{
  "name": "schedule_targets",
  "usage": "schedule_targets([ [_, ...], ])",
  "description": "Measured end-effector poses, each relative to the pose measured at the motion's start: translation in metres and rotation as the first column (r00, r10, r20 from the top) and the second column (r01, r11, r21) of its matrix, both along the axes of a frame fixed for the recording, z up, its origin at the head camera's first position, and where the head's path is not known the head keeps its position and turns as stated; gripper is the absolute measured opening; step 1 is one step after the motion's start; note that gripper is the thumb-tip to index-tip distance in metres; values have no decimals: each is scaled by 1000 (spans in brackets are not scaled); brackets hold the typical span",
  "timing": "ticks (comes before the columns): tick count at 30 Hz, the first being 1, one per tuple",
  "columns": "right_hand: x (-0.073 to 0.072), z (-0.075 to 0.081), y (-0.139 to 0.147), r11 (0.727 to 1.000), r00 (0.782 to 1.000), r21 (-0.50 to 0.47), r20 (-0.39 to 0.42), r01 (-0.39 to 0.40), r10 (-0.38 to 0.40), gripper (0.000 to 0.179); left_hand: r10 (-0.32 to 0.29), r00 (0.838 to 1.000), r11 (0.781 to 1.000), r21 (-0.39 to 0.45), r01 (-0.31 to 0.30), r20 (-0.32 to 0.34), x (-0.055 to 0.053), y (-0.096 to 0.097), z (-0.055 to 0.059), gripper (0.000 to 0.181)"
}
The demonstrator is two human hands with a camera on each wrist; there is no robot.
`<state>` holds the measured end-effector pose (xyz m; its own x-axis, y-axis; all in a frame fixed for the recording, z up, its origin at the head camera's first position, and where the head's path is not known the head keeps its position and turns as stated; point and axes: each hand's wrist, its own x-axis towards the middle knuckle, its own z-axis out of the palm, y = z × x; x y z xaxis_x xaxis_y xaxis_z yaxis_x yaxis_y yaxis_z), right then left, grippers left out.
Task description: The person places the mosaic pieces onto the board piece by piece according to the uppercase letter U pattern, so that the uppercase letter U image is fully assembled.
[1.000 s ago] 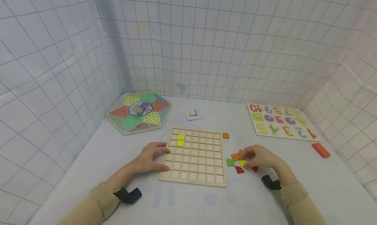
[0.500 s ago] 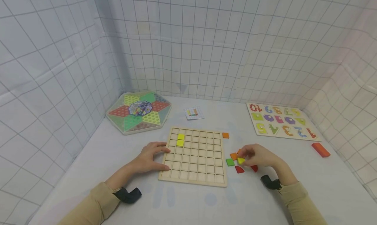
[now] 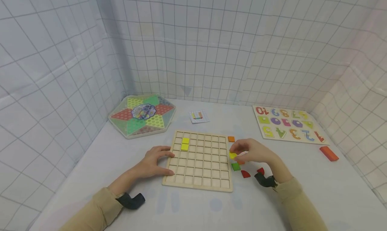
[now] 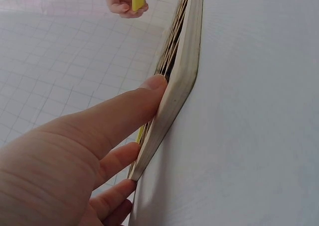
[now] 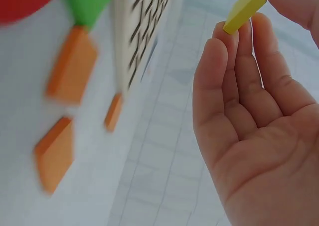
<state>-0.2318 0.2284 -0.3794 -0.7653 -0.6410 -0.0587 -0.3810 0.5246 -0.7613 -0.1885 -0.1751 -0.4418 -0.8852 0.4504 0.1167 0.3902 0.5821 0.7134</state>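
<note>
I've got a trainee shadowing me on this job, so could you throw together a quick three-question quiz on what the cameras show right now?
1. Which colour is the tile pinched by the right hand? (a) green, (b) yellow, (c) red
2. True or false: the left hand touches the grid board.
3. How many yellow tiles lie in the grid board's cells?

Key: 1: b. 2: true. 3: two.
</note>
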Motion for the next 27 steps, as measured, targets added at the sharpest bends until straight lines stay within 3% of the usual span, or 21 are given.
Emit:
schedule_targets([
  [12, -21, 8, -94, 981, 983, -78, -57, -178, 174, 26, -8, 1000, 1000, -9, 8, -3, 0, -1, -1, 59],
  [21, -28, -5, -151, 982, 984, -63, -19, -181, 180, 26, -2, 1000, 1000, -15, 2, -5, -1, -1, -2, 57],
  [27, -34, -15, -169, 990, 990, 33, -22, -139, 140, 22, -7, 1000, 1000, -12, 7, -7, -1, -2, 0, 57],
])
